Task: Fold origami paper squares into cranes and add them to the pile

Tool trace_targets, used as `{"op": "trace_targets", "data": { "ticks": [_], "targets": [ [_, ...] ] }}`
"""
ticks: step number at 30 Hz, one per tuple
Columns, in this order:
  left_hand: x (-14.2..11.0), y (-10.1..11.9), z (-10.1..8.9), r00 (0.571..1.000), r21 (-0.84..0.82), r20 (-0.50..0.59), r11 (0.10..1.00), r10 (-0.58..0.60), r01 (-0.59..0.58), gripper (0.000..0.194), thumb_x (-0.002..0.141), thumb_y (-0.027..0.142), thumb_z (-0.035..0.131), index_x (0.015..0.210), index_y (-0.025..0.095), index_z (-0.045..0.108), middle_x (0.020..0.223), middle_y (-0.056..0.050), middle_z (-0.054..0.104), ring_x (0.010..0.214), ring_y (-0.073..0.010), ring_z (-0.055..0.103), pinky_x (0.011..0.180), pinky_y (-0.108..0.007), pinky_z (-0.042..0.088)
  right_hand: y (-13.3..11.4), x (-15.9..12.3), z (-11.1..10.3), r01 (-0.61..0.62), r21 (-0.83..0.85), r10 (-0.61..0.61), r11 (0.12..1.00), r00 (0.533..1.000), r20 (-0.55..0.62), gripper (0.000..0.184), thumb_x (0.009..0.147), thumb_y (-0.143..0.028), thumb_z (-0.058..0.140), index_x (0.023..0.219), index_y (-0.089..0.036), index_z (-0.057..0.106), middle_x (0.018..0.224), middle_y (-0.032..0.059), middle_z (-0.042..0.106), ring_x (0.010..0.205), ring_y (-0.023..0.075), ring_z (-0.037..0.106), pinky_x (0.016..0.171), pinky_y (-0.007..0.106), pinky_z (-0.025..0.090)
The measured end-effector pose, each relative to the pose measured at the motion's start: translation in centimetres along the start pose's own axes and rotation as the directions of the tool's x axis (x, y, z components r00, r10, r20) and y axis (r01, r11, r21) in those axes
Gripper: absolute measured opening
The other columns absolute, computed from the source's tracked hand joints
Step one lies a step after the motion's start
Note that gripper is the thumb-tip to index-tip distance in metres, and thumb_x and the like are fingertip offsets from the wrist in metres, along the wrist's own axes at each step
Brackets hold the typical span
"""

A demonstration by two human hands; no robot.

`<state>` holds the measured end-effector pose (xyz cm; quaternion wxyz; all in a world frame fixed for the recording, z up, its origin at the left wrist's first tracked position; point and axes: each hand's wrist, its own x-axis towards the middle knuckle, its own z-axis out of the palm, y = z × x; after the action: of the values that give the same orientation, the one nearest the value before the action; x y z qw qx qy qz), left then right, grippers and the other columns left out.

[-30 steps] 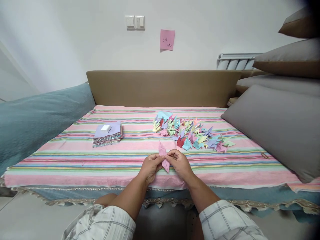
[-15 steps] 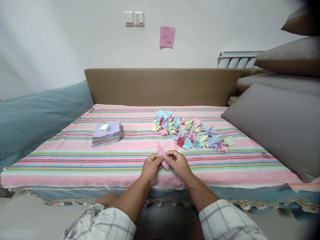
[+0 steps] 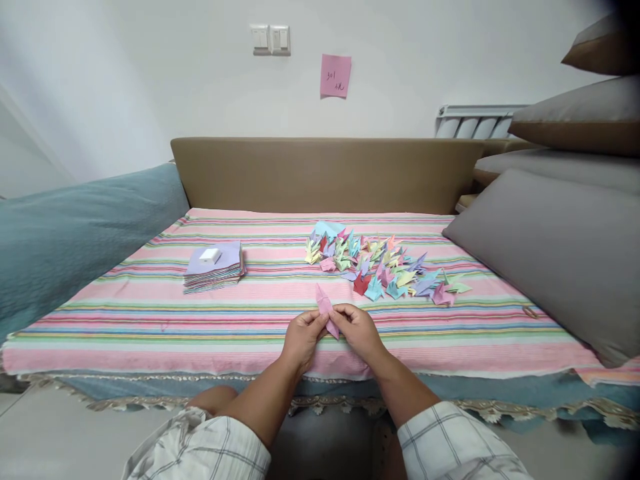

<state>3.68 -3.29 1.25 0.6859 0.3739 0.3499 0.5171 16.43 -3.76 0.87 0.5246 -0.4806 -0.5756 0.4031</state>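
Between my two hands is a piece of folded pink paper, a long narrow diamond with pointed ends, tilted slightly. My left hand pinches its left side with thumb and fingers. On the other side my right hand grips it the same way, the two thumbs almost meeting at its middle. Beyond my hands lies a spread of folded paper cranes in many colours. To the left stands a stack of coloured paper sheets with a small white block on top.
A striped cloth covers the sofa seat, which has a brown backrest. Grey cushions are piled at the right, and a blue-covered armrest rises at the left. A pink note is stuck on the wall.
Both hands keep hold of the pink folded paper in nearly the same place. The whole view has shifted very slightly; nothing else visibly differs.
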Motion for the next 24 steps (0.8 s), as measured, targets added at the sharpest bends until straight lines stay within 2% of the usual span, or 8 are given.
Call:
{"op": "trace_targets", "data": {
  "ticks": [5, 8, 16, 24],
  "targets": [
    [-0.2, -0.2, -0.2, 0.999, 0.068, 0.039, 0.998, 0.006, -0.009, 0.030, 0.063, 0.039, 0.073, 0.080, 0.014, 0.071, 0.077, -0.004, 0.070, 0.078, -0.0168, 0.063, 0.076, -0.027, 0.049, 0.2, 0.1, 0.0, -0.028, -0.018, 0.027, 0.999, 0.999, -0.037, 0.029, 0.072, -0.043, 0.060, 0.079, -0.016, 0.067, 0.058, 0.0001, 0.060, 0.052, 0.0119, 0.050, 0.048, 0.022, 0.040],
    [-0.4, 0.0, -0.2, 0.999, 0.059, 0.052, 0.998, -0.003, 0.000, 0.031, 0.063, 0.039, 0.074, 0.080, 0.013, 0.071, 0.076, -0.005, 0.070, 0.076, -0.0163, 0.063, 0.077, -0.028, 0.049, 0.3, 0.2, -0.1, -0.030, 0.017, 0.030, 0.999, 0.999, -0.037, 0.029, 0.072, -0.044, 0.061, 0.077, -0.016, 0.066, 0.056, -0.0004, 0.059, 0.050, 0.0110, 0.049, 0.047, 0.022, 0.040],
    [-0.6, 1.2, -0.3, 0.985, -0.005, 0.159, 0.998, -0.068, 0.070, 0.030, 0.060, 0.036, 0.077, 0.072, 0.009, 0.069, 0.070, -0.007, 0.068, 0.071, -0.0164, 0.063, 0.075, -0.030, 0.051, 0.3, 0.2, -0.5, -0.016, 0.233, 0.011, 0.972, 1.000, 0.024, 0.026, 0.067, -0.041, 0.069, 0.077, -0.017, 0.065, 0.070, 0.0004, 0.064, 0.063, 0.0129, 0.055, 0.060, 0.025, 0.045],
    [-0.6, 1.2, -0.7, 0.980, -0.072, 0.168, 0.990, -0.104, 0.117, 0.028, 0.061, 0.032, 0.078, 0.071, 0.008, 0.069, 0.069, -0.007, 0.067, 0.069, -0.0139, 0.062, 0.076, -0.028, 0.051, 0.5, 0.0, -0.2, -0.059, 0.343, 0.041, 0.938, 0.997, 0.060, 0.028, 0.065, -0.042, 0.071, 0.078, -0.018, 0.065, 0.073, 0.0002, 0.064, 0.067, 0.0135, 0.056, 0.065, 0.026, 0.044]
  ]
}}
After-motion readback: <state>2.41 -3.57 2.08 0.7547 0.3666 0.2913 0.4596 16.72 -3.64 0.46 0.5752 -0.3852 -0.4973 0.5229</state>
